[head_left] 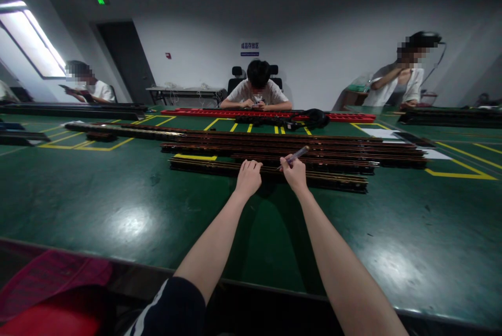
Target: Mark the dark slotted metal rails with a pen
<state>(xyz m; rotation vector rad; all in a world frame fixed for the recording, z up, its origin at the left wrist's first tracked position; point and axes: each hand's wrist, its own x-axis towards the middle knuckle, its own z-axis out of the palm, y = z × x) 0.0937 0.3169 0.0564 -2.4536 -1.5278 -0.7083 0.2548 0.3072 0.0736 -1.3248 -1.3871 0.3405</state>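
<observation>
A long, dark rail with brownish edges lies crosswise on the green table in front of me. My left hand lies over its middle, fingers bent down against it. Just to the right, my right hand grips a pen with a clear barrel, its lower end pointing down at the same rail. The pen's tip is too small to make out. Behind both hands, a stack of similar long dark rails runs parallel.
Farther back lie a red slotted strip and a coiled black cable. Yellow tape lines mark the green table. A person sits across; others are at left and right. Dark profiles lie at far left.
</observation>
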